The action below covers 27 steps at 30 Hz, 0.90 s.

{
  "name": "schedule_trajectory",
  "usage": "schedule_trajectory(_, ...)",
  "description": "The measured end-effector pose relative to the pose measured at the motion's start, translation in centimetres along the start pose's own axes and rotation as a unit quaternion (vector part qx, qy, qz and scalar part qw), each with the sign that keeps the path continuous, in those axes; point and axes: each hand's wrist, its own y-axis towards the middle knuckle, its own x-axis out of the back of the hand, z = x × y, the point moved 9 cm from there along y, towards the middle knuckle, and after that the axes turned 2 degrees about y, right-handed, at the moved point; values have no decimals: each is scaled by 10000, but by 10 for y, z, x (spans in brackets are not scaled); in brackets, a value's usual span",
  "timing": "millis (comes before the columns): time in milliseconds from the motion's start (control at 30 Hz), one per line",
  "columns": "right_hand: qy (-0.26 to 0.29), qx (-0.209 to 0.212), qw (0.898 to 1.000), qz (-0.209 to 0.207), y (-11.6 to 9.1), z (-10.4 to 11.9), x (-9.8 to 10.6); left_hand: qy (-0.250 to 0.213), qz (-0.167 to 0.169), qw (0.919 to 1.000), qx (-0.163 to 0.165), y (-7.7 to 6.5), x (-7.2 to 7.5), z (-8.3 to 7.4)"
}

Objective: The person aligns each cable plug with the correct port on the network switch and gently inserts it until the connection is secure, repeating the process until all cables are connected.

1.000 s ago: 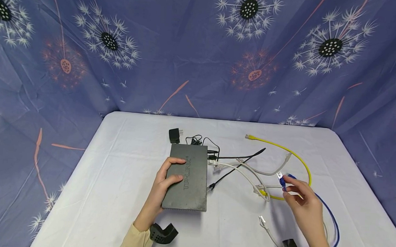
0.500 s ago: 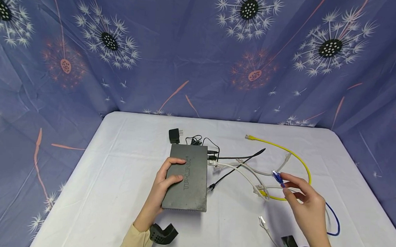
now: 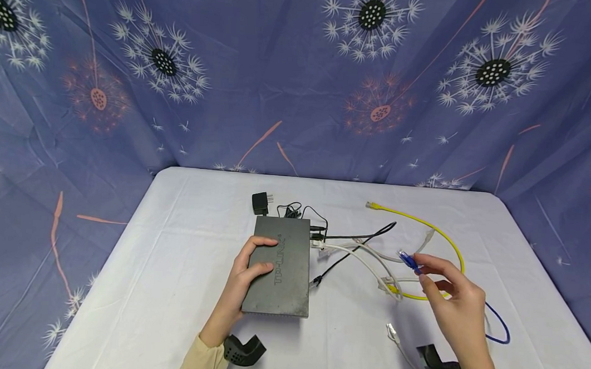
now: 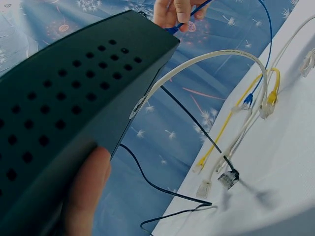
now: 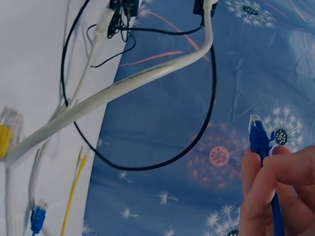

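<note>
- The blue plug (image 3: pixel 409 262) is pinched between the right hand's (image 3: pixel 457 304) thumb and bent fingers, its clear end jutting past the fingertips, over the table's (image 3: pixel 173 228) right half.
- The left hand (image 3: pixel 237 282) grips the black box (image 3: pixel 293 265) by its left side, left of the table's middle; some fingers are hidden beneath.
- From the head view, the right hand hides part of the blue cable (image 5: pixel 278 221).
- The plug points toward the table's far left corner; the box's long axis runs near edge to far edge.

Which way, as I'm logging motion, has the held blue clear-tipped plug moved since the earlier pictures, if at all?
Yes: in the head view, the plug moved left, away from the rightmost bend of the unmoved, thin yellow cable.
</note>
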Motion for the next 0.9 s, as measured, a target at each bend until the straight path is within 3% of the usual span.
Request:
schedule_trajectory(133, 332, 292, 9990, 26, 3, 9, -5, 39, -8, 10000, -27, 0, 0, 0)
schedule_trajectory(333, 420, 687, 9966, 199, 6, 19, -18, 25, -1, 10000, -2, -1, 0, 1)
schedule_trajectory(900, 576, 739, 9937, 606, 8, 34, -60, -37, 27, 10000, -9, -1, -2, 0)
